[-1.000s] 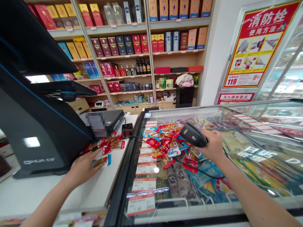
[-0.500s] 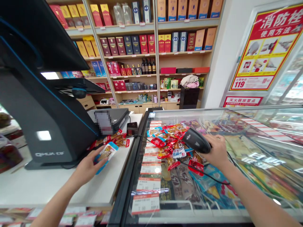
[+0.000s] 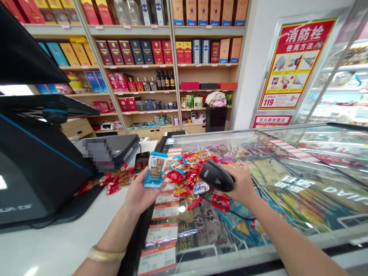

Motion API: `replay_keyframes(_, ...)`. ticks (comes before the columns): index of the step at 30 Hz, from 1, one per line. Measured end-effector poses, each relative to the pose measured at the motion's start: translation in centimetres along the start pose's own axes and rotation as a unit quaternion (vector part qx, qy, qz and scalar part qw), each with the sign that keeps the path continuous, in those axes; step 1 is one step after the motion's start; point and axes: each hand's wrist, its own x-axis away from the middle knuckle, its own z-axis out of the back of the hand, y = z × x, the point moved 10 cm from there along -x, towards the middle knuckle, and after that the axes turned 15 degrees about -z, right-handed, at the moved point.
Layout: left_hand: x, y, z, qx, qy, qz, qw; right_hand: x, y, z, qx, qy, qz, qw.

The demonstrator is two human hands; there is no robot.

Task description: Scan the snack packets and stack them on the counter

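Observation:
My left hand [image 3: 140,193] is raised over the counter edge, its fingers closed on a small blue snack packet [image 3: 155,169] held upright. My right hand [image 3: 243,183] grips a black barcode scanner [image 3: 216,176], whose head points left toward the packet, a short gap apart. The scanner's cable [image 3: 230,214] trails over the glass. A heap of red and blue snack packets [image 3: 192,172] lies on the freezer lid between my hands.
A black checkout terminal [image 3: 31,165] stands at the left on the white counter [image 3: 66,234], with more red packets [image 3: 115,180] beside it. The glass-topped freezer [image 3: 258,207] fills the right. Shelves of boxed bottles [image 3: 149,53] line the back wall.
My left hand picked the blue packet off the counter and lifted it right, up in front of the scanner. My right hand with the scanner shifted slightly left.

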Motion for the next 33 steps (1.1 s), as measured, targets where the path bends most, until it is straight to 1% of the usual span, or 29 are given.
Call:
replay_keyframes(4, -0.7, -2.7, -1.9, -0.069, -0.067, -0.007, 0.995, -0.2, -0.6, -0.3, -0.027, -0.040, -0.023, 0.999)
replay_keyframes(6, -0.7, -3.7, -2.3, -0.092, -0.089, -0.009, 0.992, -0.2, -1.0, -0.5, -0.035, -0.052, -0.024, 0.998)
replay_keyframes(8, -0.7, -4.3, -2.4, -0.109, -0.099, -0.017, 0.989, -0.3, -1.4, -0.6, -0.040, -0.061, -0.018, 0.997)
replay_keyframes(13, -0.6, -4.5, -2.4, -0.122, -0.099, -0.027, 0.987, -0.3, -1.9, -0.6, -0.051, -0.060, -0.007, 0.997)
replay_keyframes(21, -0.5, -4.5, -2.7, -0.131, -0.108, -0.035, 0.985, -0.5, -1.5, -1.2, -0.042, -0.091, -0.031, 0.995)
replay_keyframes(24, -0.5, -4.5, -2.3, -0.159, -0.103, -0.041, 0.981, -0.4, -1.4, -1.1, -0.043, -0.085, -0.030, 0.995)
replay_keyframes(26, -0.6, -3.9, -1.9, -0.205, -0.098, -0.064, 0.972, -0.6, -0.8, -0.6, -0.039, -0.064, -0.035, 0.997)
replay_keyframes(27, -0.9, -3.3, -1.8, -0.243, -0.098, -0.091, 0.961, -0.7, -0.3, -0.3, -0.032, -0.049, -0.042, 0.997)
replay_keyframes(28, -1.2, -2.4, -1.9, -0.291, -0.098, -0.127, 0.943, -0.9, 0.3, 0.1, -0.021, -0.030, -0.050, 0.998)
replay_keyframes(29, -1.5, -1.4, -2.3, -0.346, -0.102, -0.170, 0.917, -1.1, 1.1, 0.5, -0.007, -0.010, -0.060, 0.998)
replay_keyframes(31, -2.3, 0.2, -3.6, -0.453, -0.114, -0.252, 0.848, -1.5, 2.8, 1.3, 0.023, 0.032, -0.085, 0.996)
replay_keyframes(33, -3.2, 0.4, -5.6, -0.526, -0.142, -0.303, 0.782, -1.9, 4.5, 1.9, 0.046, 0.066, -0.112, 0.991)
